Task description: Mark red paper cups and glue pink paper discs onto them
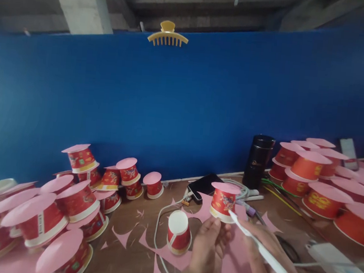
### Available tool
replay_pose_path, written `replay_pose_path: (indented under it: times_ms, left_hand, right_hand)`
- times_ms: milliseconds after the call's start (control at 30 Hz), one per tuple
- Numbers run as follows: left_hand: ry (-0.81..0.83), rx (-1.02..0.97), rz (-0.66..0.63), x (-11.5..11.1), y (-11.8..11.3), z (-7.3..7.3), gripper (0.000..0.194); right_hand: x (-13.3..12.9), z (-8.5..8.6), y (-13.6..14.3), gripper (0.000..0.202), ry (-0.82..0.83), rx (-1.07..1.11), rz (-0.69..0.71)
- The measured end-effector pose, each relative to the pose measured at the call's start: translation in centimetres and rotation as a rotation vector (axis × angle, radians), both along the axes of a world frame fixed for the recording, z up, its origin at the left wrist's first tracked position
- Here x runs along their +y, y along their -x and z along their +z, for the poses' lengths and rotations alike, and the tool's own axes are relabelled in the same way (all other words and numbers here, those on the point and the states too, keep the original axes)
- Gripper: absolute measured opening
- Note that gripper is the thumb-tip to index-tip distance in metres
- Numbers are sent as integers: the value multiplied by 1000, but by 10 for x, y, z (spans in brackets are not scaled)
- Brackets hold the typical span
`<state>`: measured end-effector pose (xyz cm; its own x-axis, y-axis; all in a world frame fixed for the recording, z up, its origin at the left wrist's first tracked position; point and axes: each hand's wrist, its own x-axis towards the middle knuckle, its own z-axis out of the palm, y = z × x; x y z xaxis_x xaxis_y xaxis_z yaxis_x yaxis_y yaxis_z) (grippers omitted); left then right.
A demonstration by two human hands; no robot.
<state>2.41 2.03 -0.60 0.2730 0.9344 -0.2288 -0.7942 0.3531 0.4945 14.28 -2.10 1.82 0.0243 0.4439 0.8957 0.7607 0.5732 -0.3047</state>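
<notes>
At the near edge of the tabletop [133,251], your left hand [206,251] pinches the rim of an upturned red paper cup [223,204] capped with a pink disc, lifted just off the surface. Your right hand [269,263] is closed around a white pen-like tool [260,247], its tip touching the cup's lower rim. Just left, a second cup [178,233] stands on the pink paper sheet [234,272], beside a white cable [162,219]. Risk: the grip is narrow, so tool pressure could tip the cup or shift its disc. Farther back, a phone [204,183] and a black flask [258,161]. Capped cups pile at the left edge [67,211] and right edge [321,182]; an elbow could topple them. Behind, a blue partition [185,102] with a yellow hair clip [168,34].
</notes>
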Motion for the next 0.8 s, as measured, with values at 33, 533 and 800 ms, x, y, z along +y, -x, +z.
replay_pose_path:
  times_ms: [33, 533, 800]
  left_hand:
    - [-22, 24, -11, 1, 0, -1, 29]
    - [-212, 339, -21, 11, -5, -14, 44]
    - [-218, 337, -13, 10, -4, -13, 46]
  right_hand:
    - [-2, 2, 2, 33, -7, -38, 5]
    - [4, 1, 1, 22, 23, -194, -42]
    - [5, -1, 0, 18, 17, -201, -130]
